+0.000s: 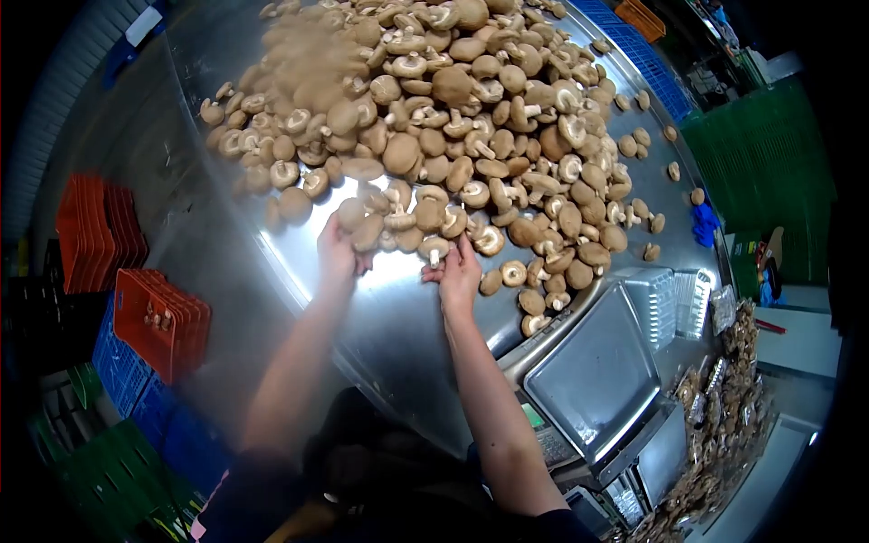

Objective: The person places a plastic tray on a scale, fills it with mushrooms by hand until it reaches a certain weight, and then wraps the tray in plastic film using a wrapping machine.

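Observation:
A large heap of brown shiitake mushrooms [434, 136] covers the metal table [394, 312]. At its near edge a cluster of mushrooms [398, 217] lies between my two hands. My left hand [338, 256] is at the cluster's left side, its fingers stretched up against a round cap and its thumb apart. On the right side, my right hand [457, 279] has its fingers spread, with the fingertips beside the mushrooms and the thumb near a pale stem. Neither hand is closed round a mushroom that I can make out; some fingertips are partly hidden by caps.
Right of my right arm stands a scale with a metal tray [595, 371]. Clear plastic trays [652, 303] are stacked behind it. Packed mushrooms [724, 425] lie further right. Orange crates [163, 321] stand left, below the table's edge. A blue item [705, 224] lies at the right edge.

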The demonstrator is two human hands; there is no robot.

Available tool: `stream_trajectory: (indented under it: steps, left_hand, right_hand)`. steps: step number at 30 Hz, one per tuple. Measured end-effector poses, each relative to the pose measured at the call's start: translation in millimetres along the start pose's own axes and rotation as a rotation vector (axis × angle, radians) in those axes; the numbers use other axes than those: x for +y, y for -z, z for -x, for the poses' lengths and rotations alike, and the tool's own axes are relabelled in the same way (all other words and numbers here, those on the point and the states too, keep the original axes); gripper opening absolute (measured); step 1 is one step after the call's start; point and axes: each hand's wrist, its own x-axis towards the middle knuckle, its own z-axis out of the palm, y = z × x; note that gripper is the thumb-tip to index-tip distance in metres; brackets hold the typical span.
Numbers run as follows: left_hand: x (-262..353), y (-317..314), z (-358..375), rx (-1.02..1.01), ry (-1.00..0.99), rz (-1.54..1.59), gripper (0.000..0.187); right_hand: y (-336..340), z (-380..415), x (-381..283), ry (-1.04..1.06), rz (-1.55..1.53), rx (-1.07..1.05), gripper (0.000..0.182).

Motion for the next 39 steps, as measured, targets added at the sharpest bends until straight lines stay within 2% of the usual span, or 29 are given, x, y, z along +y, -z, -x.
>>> stream_trajectory:
  steps: [5,8,13,16,18,21,23,24,25,27,28,31,33,35,36,39]
  left_hand:
    - [23.8,-11.6,67.8,0.022,0.054,-0.024,0.025]
    - [42.2,-30.8,107.4,-0.04,0.05,-0.11,0.026]
    - [42.2,-67.8,150.8,-0.305,0.069,-0.363,0.049]
    - [22.4,-113.2,178.8,-0.45,0.206,-0.216,0.048]
    - [3.3,-144.3,191.7,-0.581,0.27,-0.325,0.044]
    - [-36.4,-185.4,210.2,-0.745,0.322,-0.434,0.039]
    - [-48.7,-209.1,226.7,-0.793,0.258,-0.572,0.036]
    - [-56.2,-216.9,230.8,-0.825,0.228,-0.653,0.035]
    - [-62.2,-221.7,234.1,-0.831,0.184,-0.742,0.041]
    - [-79.5,-224.0,229.4,-0.843,-0.114,-0.897,0.04]
    - [-83.4,-222.9,231.4,-0.811,-0.161,-0.924,0.044]
    - [-70.5,-217.3,244.8,-0.735,-0.111,-0.897,0.054]
    - [-52.4,-213.3,250.0,-0.725,0.067,-0.847,0.057]
    - [-46.6,-200.7,247.9,-0.697,0.03,-0.785,0.056]
    - [-38.3,-196.1,246.9,-0.694,-0.011,-0.769,0.055]
    - [-36.8,-178.3,218.5,-0.718,-0.405,-0.733,0.043]
  right_hand:
    - [20.2,60.0,-31.3,-0.038,0.096,0.048,0.04]
    - [50.1,94.2,-59.2,0.022,0.142,0.02,0.04]
    - [118.9,147.6,-109.8,0.154,0.244,0.167,0.035]
    - [180.9,176.2,-122.2,0.207,0.354,0.295,0.033]
    - [223.1,194.5,-127.3,0.194,0.428,0.408,0.027]
    - [292.8,208.5,-105.6,0.396,0.71,0.609,0.026]
    - [322.9,218.1,-99.1,0.479,0.93,0.715,0.027]
    - [328.5,222.0,-100.1,0.45,0.863,0.718,0.027]
    - [339.8,222.2,-91.2,0.484,0.94,0.741,0.027]
    - [350.5,225.1,-80.9,0.506,1.036,0.76,0.027]
    - [350.7,226.2,-78.6,0.49,1.066,0.761,0.028]
    - [347.7,234.6,-79.0,0.489,1.035,0.768,0.03]
    - [352.4,241.8,-75.2,0.508,1.048,0.773,0.031]
    - [347.6,257.8,-84.4,0.446,0.831,0.778,0.031]
    - [347.9,263.2,-87.4,0.418,0.726,0.776,0.031]
    - [352.5,273.5,-89.3,0.43,0.597,0.787,0.036]
